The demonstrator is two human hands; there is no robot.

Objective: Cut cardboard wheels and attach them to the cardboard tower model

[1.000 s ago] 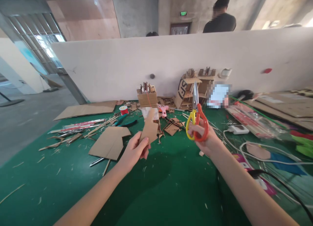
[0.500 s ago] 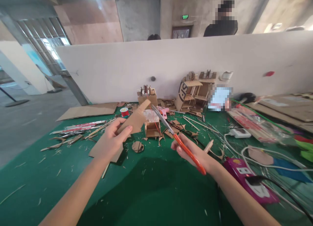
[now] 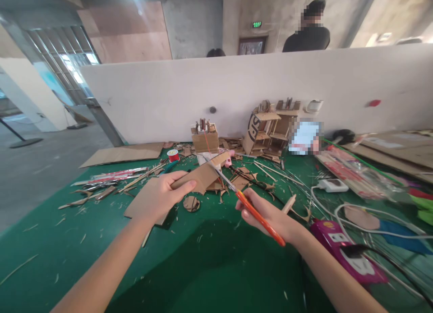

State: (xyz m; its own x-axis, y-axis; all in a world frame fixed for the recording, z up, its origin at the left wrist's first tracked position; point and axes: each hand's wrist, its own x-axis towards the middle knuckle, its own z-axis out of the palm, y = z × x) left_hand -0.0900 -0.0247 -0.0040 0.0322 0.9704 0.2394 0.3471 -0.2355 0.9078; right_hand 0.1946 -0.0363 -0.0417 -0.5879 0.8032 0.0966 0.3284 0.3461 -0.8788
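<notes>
My left hand [image 3: 171,193] pinches a piece of brown cardboard [image 3: 199,177], thumb on top. My right hand [image 3: 259,209] is closed round the orange handles of a pair of scissors [image 3: 233,185]. The scissors' blades meet the far end of the cardboard, where a narrow strip sticks out. Under my left hand lies a flat cardboard sheet [image 3: 140,200] on the green table. A small round cardboard disc [image 3: 191,204] rests just right of it. Behind the held piece stands a small cardboard box structure [image 3: 205,141], partly hidden.
A cardboard shelf model [image 3: 262,132] stands at the back, with a lit tablet [image 3: 304,137] beside it. A purple power strip [image 3: 341,245] with cables lies at right. Red thread [image 3: 172,155], wooden sticks and scraps are scattered about. A white partition [image 3: 162,96] borders the table.
My left hand has moved right with the cardboard, turning it, so its strip end now meets the scissors' blades. My right hand has stayed nearly in place.
</notes>
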